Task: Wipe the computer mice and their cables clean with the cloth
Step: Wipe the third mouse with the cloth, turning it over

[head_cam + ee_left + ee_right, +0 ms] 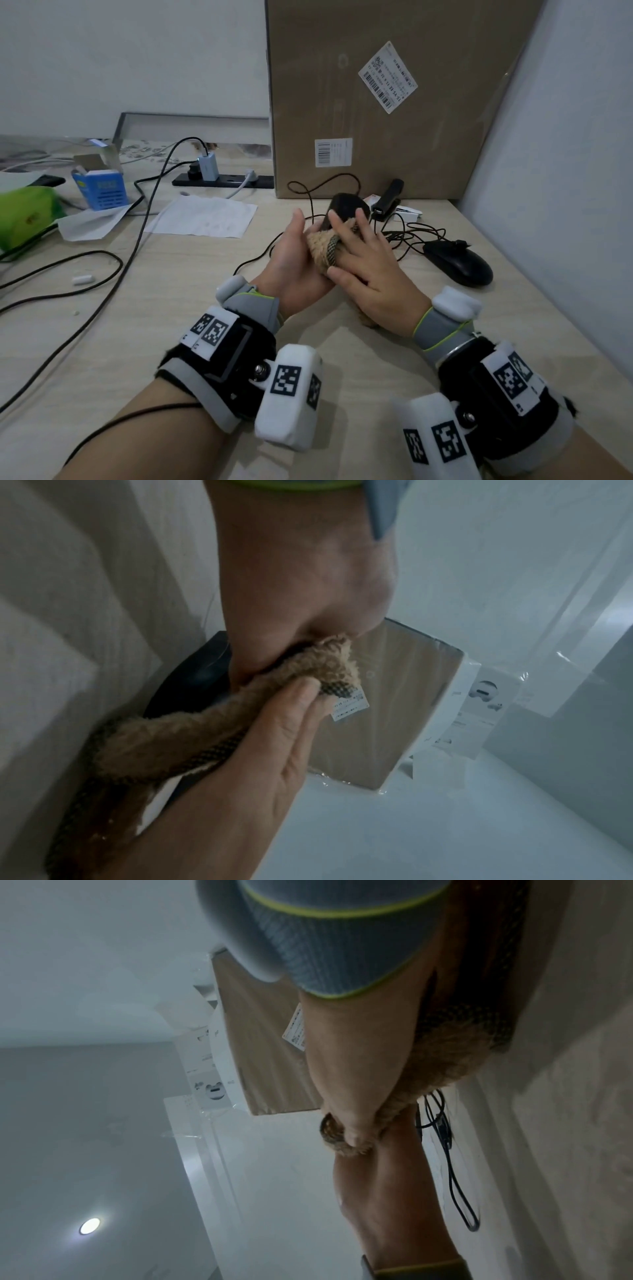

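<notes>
My left hand (291, 260) holds a black mouse (346, 207) above the desk, thumb up beside it. A tan fuzzy cloth (322, 245) is wrapped over the mouse's near end. My right hand (366, 267) grips the cloth, fingers spread over it and thumb underneath. In the left wrist view my left hand (246, 764) lies against the cloth (178, 737), with the mouse (192, 685) behind it and my right hand (301, 574) above. A second black mouse (459, 262) lies on the desk to the right. Tangled black cables (407, 236) run behind both.
A tall cardboard box (394, 102) stands at the back and a wall (565, 171) closes the right side. A black clip-like tool (387, 198) lies by the box. Left are a power strip (233, 180), paper sheet (205, 216), blue carton (102, 188) and loose wires.
</notes>
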Demonstrator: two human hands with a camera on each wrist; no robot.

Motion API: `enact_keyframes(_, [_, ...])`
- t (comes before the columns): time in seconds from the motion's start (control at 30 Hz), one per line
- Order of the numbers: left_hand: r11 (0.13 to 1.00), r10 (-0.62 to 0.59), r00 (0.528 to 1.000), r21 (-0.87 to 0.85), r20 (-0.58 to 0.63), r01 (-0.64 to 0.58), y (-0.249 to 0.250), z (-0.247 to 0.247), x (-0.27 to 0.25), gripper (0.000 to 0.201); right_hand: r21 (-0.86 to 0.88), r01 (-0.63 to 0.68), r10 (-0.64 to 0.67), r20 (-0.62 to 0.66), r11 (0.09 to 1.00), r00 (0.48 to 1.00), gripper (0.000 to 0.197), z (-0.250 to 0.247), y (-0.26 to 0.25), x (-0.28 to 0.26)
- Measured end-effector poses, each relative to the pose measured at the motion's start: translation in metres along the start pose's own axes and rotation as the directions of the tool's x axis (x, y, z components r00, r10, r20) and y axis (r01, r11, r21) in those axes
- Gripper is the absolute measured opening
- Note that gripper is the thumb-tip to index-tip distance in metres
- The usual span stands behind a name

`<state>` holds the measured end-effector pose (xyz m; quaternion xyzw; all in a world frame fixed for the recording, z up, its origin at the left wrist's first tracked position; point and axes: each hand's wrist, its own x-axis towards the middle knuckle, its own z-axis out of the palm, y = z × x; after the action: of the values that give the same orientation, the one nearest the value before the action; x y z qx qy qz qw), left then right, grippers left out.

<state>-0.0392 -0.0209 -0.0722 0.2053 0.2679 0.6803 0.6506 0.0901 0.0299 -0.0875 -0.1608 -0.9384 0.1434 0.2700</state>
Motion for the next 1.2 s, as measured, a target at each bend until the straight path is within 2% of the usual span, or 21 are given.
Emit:
enact_keyframes(0.1, [0.994,0.099,0.992,-0.047,-0.084,-0.103,0.006,-0.005,0.002,0.07,-0.022,0.039,-0.038,0.024,0.999,0.999,0.049,0.0,-0.002,-0.001])
enact_keyframes(0.2, [0.989,0.134,0.986,-0.045,-0.095,-0.139,0.009,-0.005,0.001,0.063,-0.115,0.034,-0.031,0.025,0.993,0.999,0.055,0.002,0.002,-0.001])
enact_keyframes(0.3, [0.998,0.062,0.997,-0.017,-0.054,-0.063,0.007,-0.003,-0.001,0.057,-0.174,-0.032,0.022,-0.061,0.984,0.998,0.055,0.003,0.005,-0.001])
enact_keyframes(0.43, [0.986,-0.078,0.997,0.145,-0.012,0.079,0.005,-0.004,-0.005,0.047,-0.164,-0.175,0.141,-0.2,0.971,0.97,0.057,0.0,0.007,-0.002])
enact_keyframes(0.63, [0.939,-0.136,0.991,0.32,0.014,0.125,0.002,0.001,-0.013,0.042,-0.074,-0.318,0.257,-0.432,0.945,0.865,0.058,-0.005,0.013,-0.001])
enact_keyframes(0.73, [0.903,-0.16,0.987,0.408,0.035,0.132,-0.001,0.002,-0.013,0.046,0.005,-0.345,0.306,-0.475,0.939,0.825,0.063,-0.003,0.019,0.0])
enact_keyframes(0.97, [0.89,-0.147,0.987,0.443,0.062,0.104,-0.001,0.009,-0.016,0.049,0.078,-0.31,0.312,-0.427,0.948,0.848,0.065,-0.001,0.019,0.001])
enact_keyframes(1.07, [0.901,-0.127,0.988,0.426,0.091,0.076,-0.001,0.009,-0.015,0.057,0.013,-0.202,0.192,-0.375,0.979,0.907,0.06,-0.002,0.011,0.0])
enact_keyframes(1.2, [0.963,-0.086,0.993,0.264,0.083,0.062,0.0,0.008,-0.011,0.076,0.029,-0.009,0.017,-0.292,1.0,0.956,0.047,-0.002,0.006,0.001])
